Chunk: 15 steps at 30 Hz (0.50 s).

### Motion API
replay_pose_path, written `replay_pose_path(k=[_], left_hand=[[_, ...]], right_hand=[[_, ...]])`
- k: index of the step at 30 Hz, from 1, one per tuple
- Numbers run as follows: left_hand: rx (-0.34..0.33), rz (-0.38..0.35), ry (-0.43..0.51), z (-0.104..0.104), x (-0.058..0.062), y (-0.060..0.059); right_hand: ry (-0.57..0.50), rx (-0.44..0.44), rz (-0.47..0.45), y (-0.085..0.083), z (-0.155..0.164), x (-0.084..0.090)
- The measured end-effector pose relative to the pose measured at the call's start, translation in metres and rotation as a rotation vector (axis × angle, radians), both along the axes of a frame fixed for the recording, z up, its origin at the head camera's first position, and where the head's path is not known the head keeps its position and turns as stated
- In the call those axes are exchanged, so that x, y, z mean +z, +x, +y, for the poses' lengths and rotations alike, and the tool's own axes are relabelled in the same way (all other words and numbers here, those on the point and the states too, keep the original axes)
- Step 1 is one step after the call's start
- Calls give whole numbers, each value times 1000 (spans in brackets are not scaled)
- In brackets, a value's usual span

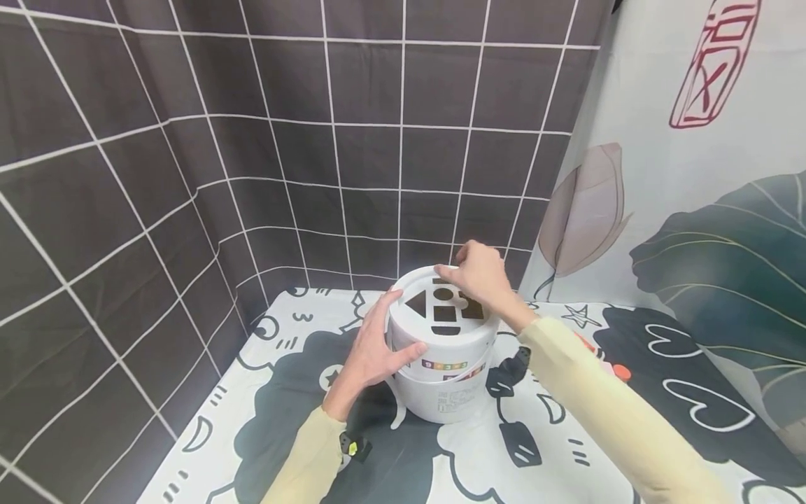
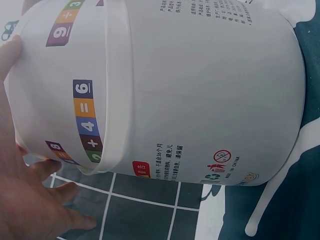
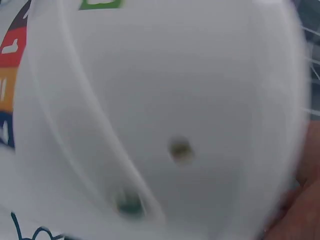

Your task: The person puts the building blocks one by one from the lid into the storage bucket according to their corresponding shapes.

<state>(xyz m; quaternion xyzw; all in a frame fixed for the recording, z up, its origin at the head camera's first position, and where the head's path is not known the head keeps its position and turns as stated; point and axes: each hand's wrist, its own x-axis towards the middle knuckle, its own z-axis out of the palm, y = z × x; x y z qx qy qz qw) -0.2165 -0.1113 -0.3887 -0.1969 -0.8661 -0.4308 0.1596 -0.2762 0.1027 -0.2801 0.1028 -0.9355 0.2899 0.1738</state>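
Both hands grip the white bucket's (image 1: 450,392) shape-slotted lid (image 1: 441,311); contents hidden.

bucket (image 1: 450,378) on table (image 1: 630,434), lid (image 1: 441,311) on top

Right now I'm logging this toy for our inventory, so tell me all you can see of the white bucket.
The white bucket looks like smooth plastic and stands upright on the cartoon-print table cover. Its lid has dark cut-out holes: triangle, circle, square and others. Coloured number tiles band the lid's side; small print covers the body. The left hand grips its side, and the right hand rests on the lid's far edge.
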Motion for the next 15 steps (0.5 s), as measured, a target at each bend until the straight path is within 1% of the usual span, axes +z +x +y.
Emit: replay_pose_path(k=[4,6,10,15], left_hand=[[5,5,3,1,0,-1],[7,7,2,1,0,-2],[3,10,4,2,-1,-1],[-8,27,22,3,-1,-1]], right_hand=[[-73,94,31,5,29,8],[-103,114,34,9,46,9],[-146,106,26,19,81,3],[-193,81,-7,32,121,-15]])
